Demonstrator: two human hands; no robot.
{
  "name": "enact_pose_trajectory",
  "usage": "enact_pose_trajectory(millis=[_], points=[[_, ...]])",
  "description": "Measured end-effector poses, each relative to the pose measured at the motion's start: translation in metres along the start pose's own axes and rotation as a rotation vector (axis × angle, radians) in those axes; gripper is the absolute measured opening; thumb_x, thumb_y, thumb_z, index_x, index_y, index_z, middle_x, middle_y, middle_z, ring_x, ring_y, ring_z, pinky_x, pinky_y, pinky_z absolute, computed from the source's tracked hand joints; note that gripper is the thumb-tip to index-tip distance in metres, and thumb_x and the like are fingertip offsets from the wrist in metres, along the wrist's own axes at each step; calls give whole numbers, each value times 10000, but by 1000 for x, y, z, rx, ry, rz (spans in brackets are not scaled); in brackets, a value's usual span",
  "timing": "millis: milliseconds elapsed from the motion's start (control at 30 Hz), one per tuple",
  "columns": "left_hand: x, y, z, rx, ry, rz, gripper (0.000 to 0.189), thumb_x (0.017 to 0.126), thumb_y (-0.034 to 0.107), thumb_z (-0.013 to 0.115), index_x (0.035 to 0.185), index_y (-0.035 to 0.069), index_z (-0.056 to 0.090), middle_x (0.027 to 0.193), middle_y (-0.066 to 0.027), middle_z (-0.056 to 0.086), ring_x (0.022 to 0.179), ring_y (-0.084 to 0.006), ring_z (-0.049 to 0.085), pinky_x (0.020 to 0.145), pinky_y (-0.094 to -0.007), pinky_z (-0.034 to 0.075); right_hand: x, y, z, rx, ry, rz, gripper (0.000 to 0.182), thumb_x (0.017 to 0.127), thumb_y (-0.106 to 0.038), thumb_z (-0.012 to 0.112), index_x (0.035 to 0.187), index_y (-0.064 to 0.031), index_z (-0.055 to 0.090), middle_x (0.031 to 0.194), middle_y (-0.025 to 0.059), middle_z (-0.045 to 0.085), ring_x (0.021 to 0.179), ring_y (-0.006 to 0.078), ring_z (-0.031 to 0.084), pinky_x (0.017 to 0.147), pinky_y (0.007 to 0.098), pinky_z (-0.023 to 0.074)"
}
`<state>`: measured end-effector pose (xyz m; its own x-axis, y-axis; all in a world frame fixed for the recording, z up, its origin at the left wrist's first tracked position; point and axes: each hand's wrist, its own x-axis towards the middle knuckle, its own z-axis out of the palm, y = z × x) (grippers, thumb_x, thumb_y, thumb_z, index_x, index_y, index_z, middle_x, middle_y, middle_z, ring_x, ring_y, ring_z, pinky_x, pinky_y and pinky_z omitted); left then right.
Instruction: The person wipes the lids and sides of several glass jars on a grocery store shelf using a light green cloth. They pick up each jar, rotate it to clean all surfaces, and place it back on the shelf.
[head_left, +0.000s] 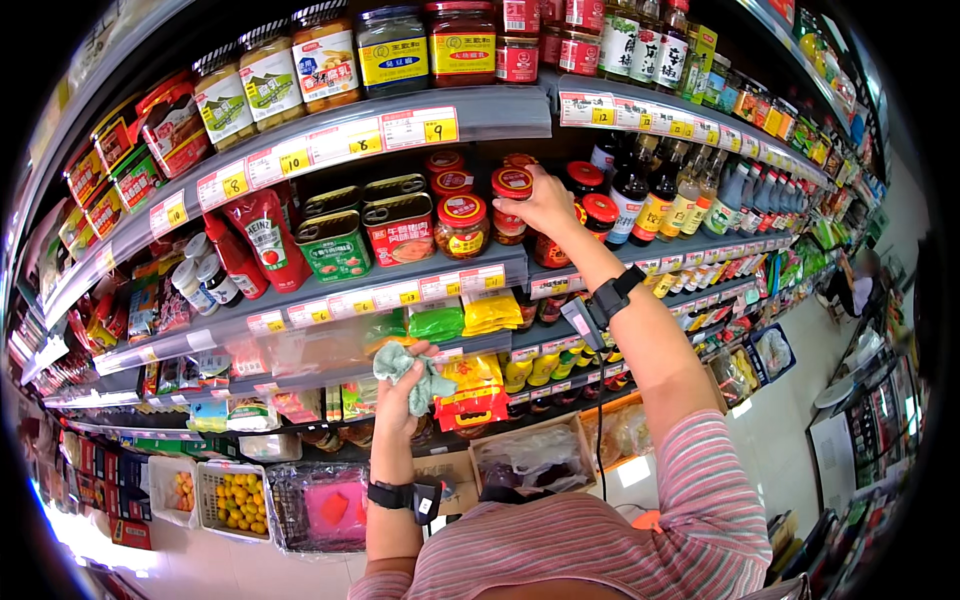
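My right hand (541, 204) reaches onto the middle shelf, its fingers around the red lid of a glass jar (513, 184). Whether the jar's base rests on the shelf is hard to see. Just left of it stands another red-lidded jar (461, 226), with more like it behind. To the right, partly behind my wrist, are further red-lidded jars (599, 216). Lower down, in front of the shelves, my left hand (403, 390) grips a crumpled pale green cloth (415, 373).
Tinned meat (398, 229) and ketchup pouches (268, 238) line the shelf leftward; glass sauce bottles (654, 196) stand rightward. A price-tag rail (390, 296) edges the shelf. Below are yellow packets (491, 311), a basket of yellow fruit (238, 471) and a cardboard box (589, 442). A person (862, 281) is far right.
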<state>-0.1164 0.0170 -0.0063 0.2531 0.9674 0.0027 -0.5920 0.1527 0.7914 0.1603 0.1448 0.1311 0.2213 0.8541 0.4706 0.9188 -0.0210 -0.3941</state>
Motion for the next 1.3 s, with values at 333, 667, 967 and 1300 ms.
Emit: enact_pose_trajectory(millis=[333, 667, 967, 1300], points=[[0, 0, -1, -9, 9, -1, 339, 814, 79, 543, 1128, -34, 485, 1054, -178, 558, 859, -232, 590, 730, -357, 513, -6, 12, 10, 220, 4, -118, 961, 606, -453, 719, 1286, 70, 286, 1149, 285, 487, 1074, 362, 497, 897, 382, 404], [5, -7, 0, -77, 49, 12, 307, 808, 52, 554, 1098, -26, 492, 1028, -168, 557, 848, -236, 582, 746, -373, 511, -76, -51, -65, 697, 538, -420, 219, 773, -97, 587, 972, -8, 564, 944, 123, 579, 902, 276, 543, 848, 361, 407], [4, -2, 11, -12, 61, 51, 299, 813, 36, 540, 1102, -24, 491, 1041, -174, 558, 868, -234, 581, 732, -356, 507, -180, -98, -168, 284, 863, -1138, 256, 901, -263, 356, 961, -69, 513, 769, 19, 496, 780, 187, 452, 769, 423, 352], [3, 5, 22, -46, 68, -27, 268, 824, 19, 536, 1088, -23, 514, 1062, -142, 559, 872, -194, 569, 746, -321, 498, -194, -108, -179, 330, 764, -1127, 157, 831, -238, 443, 918, -121, 501, 739, -38, 475, 711, 134, 442, 666, 353, 365]])
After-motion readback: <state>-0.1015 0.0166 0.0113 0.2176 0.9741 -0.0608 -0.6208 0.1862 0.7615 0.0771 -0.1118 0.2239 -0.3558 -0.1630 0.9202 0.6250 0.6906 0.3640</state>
